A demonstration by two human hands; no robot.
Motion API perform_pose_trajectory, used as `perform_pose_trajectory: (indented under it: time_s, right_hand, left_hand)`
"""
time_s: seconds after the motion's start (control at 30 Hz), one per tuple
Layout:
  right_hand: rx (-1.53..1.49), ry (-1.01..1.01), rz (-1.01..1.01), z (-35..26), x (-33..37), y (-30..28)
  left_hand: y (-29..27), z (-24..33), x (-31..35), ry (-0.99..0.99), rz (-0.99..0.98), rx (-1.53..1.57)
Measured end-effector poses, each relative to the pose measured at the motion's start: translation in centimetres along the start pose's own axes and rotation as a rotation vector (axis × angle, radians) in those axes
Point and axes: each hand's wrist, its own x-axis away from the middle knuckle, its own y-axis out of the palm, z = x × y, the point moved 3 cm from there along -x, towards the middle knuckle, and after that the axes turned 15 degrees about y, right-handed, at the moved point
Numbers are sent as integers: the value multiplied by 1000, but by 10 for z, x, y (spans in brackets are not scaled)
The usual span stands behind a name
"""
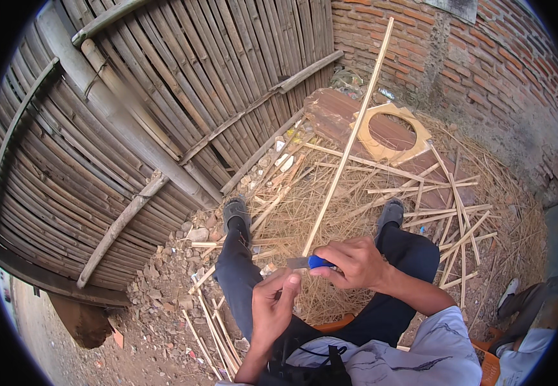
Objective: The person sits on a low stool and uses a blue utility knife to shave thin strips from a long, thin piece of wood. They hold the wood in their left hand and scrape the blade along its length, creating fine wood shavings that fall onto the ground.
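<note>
My right hand is closed around the blue handle of a knife, its short flat blade pointing left. A long, pale bamboo strip slants from the far wall side down to the blade, between my legs. My left hand is closed just below the blade, thumb and fingers pinched at the near end of the strip. That near end is mostly hidden by the blade and my fingers.
Thin shavings cover the ground around my feet. Cut strips lie crossed at the right, others at lower left. A board with a round hole lies ahead. A bamboo fence and brick wall enclose the corner; another person's leg is at right.
</note>
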Motion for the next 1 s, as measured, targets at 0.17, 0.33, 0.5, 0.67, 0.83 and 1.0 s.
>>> perform_pose_trajectory:
  time_s: [0.17,0.33,0.5,0.67,0.83,1.0]
  right_hand:
    - [-9,22,19,0,-1,1]
    - [-1,25,29,2,-2,2]
    - [23,15,79,7,-2,3]
    - [62,75,213,20,-7,-8]
    - [49,378,316,64,-32,-63]
    - [-158,575,227,87,-26,-69]
  left_hand:
    - [1,3,-1,30,3,-91]
    - [3,5,-1,-5,15,-66]
    - [0,7,3,-58,17,-50]
    - [-11,4,10,-90,-87,-91]
    - [-21,-9,47,-191,-128,-11]
    - [-31,-22,56,-396,-161,171]
